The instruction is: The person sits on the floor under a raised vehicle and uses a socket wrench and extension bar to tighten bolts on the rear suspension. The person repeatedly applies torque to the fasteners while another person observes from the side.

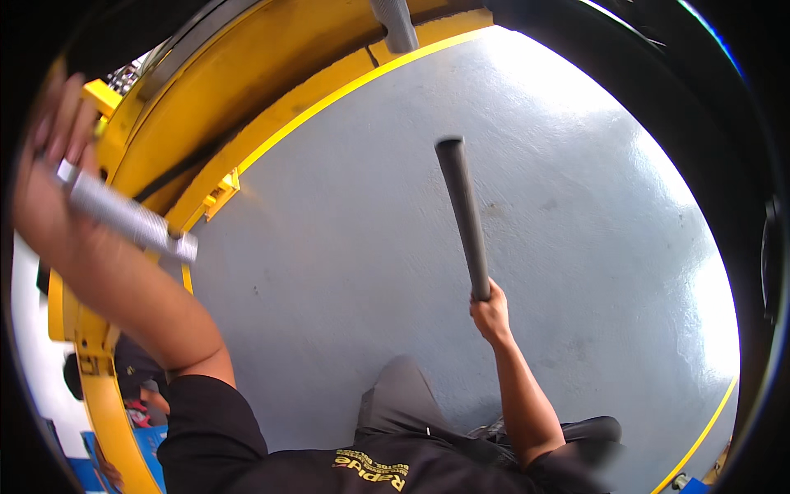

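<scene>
My right hand is wrapped round the lower end of a dark grey pipe, which points up and away over the floor. At the far left my left hand is raised beside a yellow steel frame. Its fingers look stretched out, though blurred. A silver knurled bar crosses in front of the left wrist and forearm; whether the hand touches it I cannot tell. Another grey ribbed cylinder hangs at the top edge, near the frame.
Glossy grey floor spreads ahead, bordered by a yellow line at the right. A yellow bracket juts from the frame. Another person is low at the left, behind the yellow post. Dark shapes curve along the right.
</scene>
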{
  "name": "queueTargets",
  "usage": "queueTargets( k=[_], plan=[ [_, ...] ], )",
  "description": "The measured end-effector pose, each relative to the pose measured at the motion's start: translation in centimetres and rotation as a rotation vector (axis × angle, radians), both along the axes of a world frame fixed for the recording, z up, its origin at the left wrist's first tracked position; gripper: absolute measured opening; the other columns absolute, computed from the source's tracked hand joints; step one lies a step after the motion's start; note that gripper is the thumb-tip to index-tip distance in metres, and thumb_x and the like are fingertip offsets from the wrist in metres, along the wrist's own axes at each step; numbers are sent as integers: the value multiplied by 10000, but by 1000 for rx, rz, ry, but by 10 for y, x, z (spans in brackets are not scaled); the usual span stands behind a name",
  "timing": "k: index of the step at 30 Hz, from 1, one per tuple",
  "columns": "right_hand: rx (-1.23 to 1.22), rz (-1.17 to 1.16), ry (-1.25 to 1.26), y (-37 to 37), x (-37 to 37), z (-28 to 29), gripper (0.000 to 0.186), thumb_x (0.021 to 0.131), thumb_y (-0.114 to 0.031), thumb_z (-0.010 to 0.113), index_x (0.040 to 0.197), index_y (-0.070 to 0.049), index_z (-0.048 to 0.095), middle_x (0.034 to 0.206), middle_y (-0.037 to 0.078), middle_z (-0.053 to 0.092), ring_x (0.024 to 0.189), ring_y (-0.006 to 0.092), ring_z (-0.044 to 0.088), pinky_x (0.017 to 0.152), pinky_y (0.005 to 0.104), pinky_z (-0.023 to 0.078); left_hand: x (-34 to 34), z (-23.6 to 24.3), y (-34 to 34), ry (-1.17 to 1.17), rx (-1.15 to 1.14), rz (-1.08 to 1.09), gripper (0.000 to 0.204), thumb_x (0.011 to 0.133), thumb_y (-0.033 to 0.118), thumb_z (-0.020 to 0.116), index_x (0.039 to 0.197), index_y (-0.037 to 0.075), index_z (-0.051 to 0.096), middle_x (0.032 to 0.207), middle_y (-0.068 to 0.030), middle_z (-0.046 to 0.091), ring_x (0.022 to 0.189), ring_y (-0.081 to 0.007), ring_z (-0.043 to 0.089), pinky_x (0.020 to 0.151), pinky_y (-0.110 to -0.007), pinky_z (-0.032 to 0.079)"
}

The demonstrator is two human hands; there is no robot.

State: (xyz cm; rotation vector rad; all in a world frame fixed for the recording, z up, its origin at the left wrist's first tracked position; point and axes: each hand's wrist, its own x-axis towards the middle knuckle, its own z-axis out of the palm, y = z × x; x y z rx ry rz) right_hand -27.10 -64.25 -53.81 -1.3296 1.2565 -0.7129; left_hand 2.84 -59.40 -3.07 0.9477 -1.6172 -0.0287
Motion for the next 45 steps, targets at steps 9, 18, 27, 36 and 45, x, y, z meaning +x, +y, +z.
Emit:
queueTargets(
  k=[9, 18, 27, 36, 45],
  plan=[
    [-139, 52, -115, -13, 24, 81, 184, 795, 26, 485, 951, -7, 578, 726, 79, 543, 682, 170, 511, 655, 334, 446, -58, -20, 8, 246, -121, 246, 236, 964, 133, 540, 1192, 92, 494, 629, 48, 397, 464, -47, 351, 405, -201, 285],
    [-191, 59, -123, -13, 28, 112, 156, 804, 28, 473, 918, -45, 549, 708, 49, 522, 639, 141, 496, 597, 314, 420, -63, 0, 25, 398, 16, 381, 226, 975, 100, 512, 1194, 145, 475, 633, 36, 446, 469, -62, 382, 401, -208, 294],
    [-266, 212, -172, -34, 51, 195, 197, 740, 50, 546, 914, -41, 530, 782, 62, 559, 734, 170, 558, 684, 346, 472, -51, -3, 19, 351, -23, 448, 204, 961, 131, 546, 1162, 112, 517, 663, 2, 503, 496, -77, 447, 435, -235, 355],
    [-349, 184, -33, -2, 37, 320, 443, 752, -13, 654, 1163, 7, 492, 951, 158, 614, 918, 263, 611, 851, 411, 489, -48, -6, 8, 309, -77, 553, 203, 981, 170, 576, 1179, 159, 534, 625, 34, 470, 442, -32, 377, 387, -208, 293],
    [-169, 373, -358, -11, 7, 288, 432, 825, -233, 701, 1161, 3, 568, 912, 148, 632, 935, 215, 611, 805, 417, 497, -55, -2, 11, 228, -46, 712, 191, 1000, 161, 534, 1181, 116, 577, 904, -59, 635, 706, -148, 637, 650, -294, 523]
  ],
)
